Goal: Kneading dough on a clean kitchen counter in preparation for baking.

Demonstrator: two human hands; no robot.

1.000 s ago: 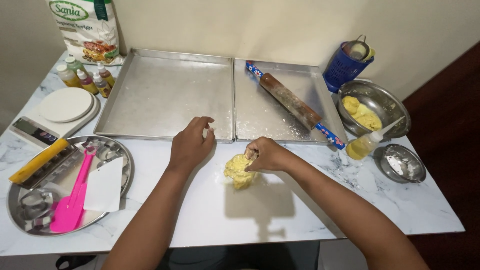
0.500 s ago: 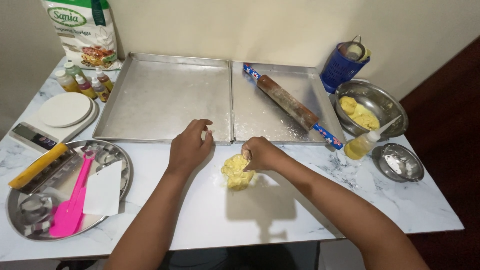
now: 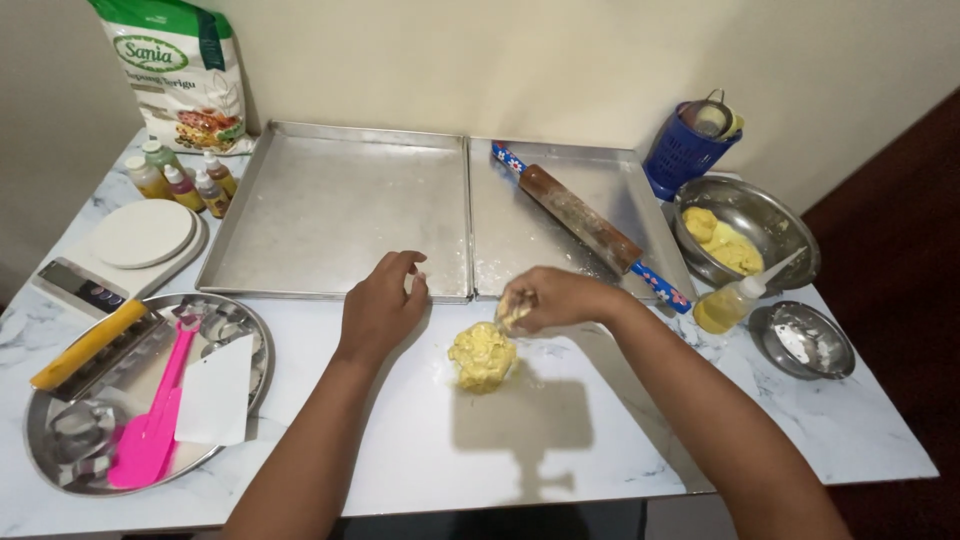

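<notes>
Near the middle of the frame, the right hand [image 3: 556, 300] is curled almost closed, its fingertips pinching a small bit of yellow dough just above the lump of yellow dough [image 3: 482, 356] that sits on the white marbled table [image 3: 840, 430], slightly below and left of that hand. The left hand [image 3: 381, 306] lies just left of the lump, loosely half-open with fingers bent, holding nothing; its fingertips reach the near rim of the large baking tray [image 3: 340, 205].

A second baking tray [image 3: 520, 240] sits beside the first, right of centre, with a brown rolling pin [image 3: 585, 222] with blue patterned handles lying slantwise across it. At the upper left a flour bag [image 3: 180, 75], white with green top and a green oval label, leans on the wall; small bottles [image 3: 185, 180] with coloured liquids stand below it. At the right, a steel bowl [image 3: 770, 225] holds more yellow dough, with a blue container [image 3: 680, 155] above it, a squeeze bottle of yellow liquid [image 3: 725, 305] and a small steel dish [image 3: 805, 340] below. At the lower left a round metal platter [image 3: 245, 325] carries a pink spatula [image 3: 150, 430] and a white scraper [image 3: 215, 390]; a kitchen scale [image 3: 140, 235] sits above it.
</notes>
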